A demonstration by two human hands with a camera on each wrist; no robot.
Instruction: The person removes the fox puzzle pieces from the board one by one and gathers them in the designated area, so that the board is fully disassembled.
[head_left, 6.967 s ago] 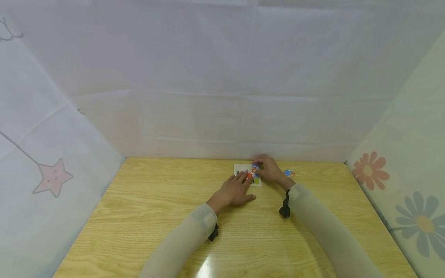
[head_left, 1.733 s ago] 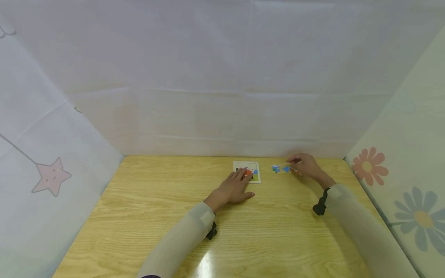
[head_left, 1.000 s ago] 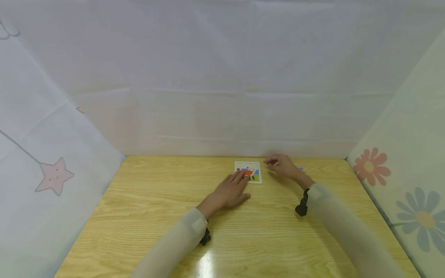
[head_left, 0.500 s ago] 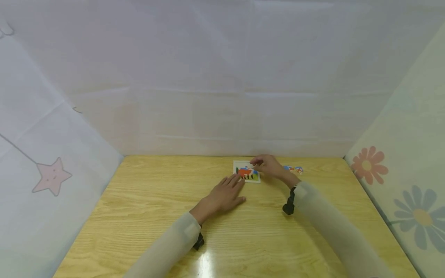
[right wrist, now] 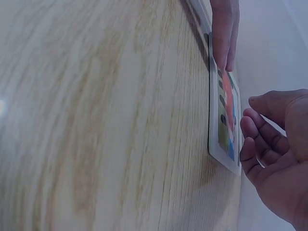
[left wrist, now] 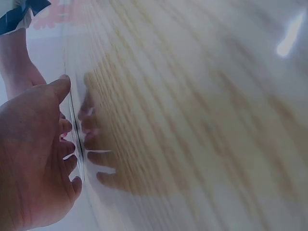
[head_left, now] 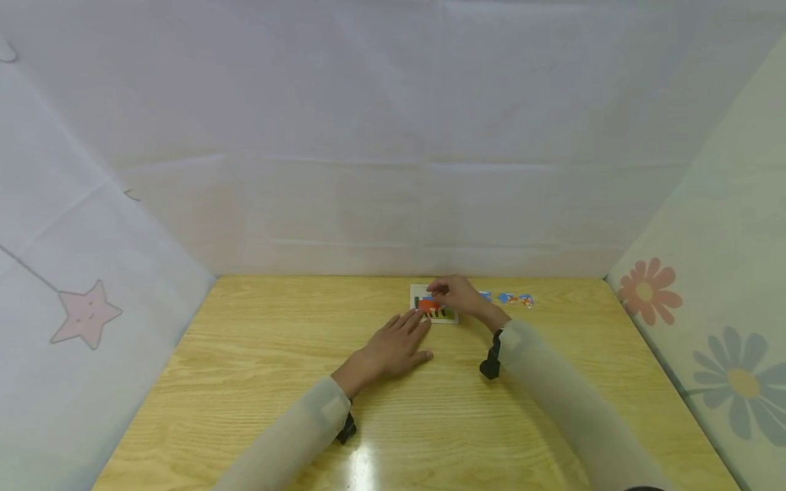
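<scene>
A small jigsaw puzzle [head_left: 451, 316] in a white frame lies near the far edge of the table, with a red animal on green and its upper part pale and bare. My left hand [head_left: 391, 346] rests flat, its straight fingertips at the puzzle's lower left edge. Over the puzzle's upper right is my right hand [head_left: 459, 296], fingers loosely bent. In the right wrist view, nothing shows between the thumb and fingers of the right hand [right wrist: 279, 139], close above the puzzle [right wrist: 222, 139]. The left wrist view shows the left hand [left wrist: 38, 154] low over the tabletop.
Three loose blue puzzle pieces [head_left: 507, 299], some with orange and white, lie in a row right of the frame. The wood-grain table [head_left: 276, 354] meets a pale cloth wall [head_left: 331, 204] just behind the puzzle. Printed cloth also stands at both sides.
The puzzle's upper right, filled seven seconds ago, is now bare, and three pieces lie to the right. My right hand has come back left from them; my left hand has slid slightly left.
</scene>
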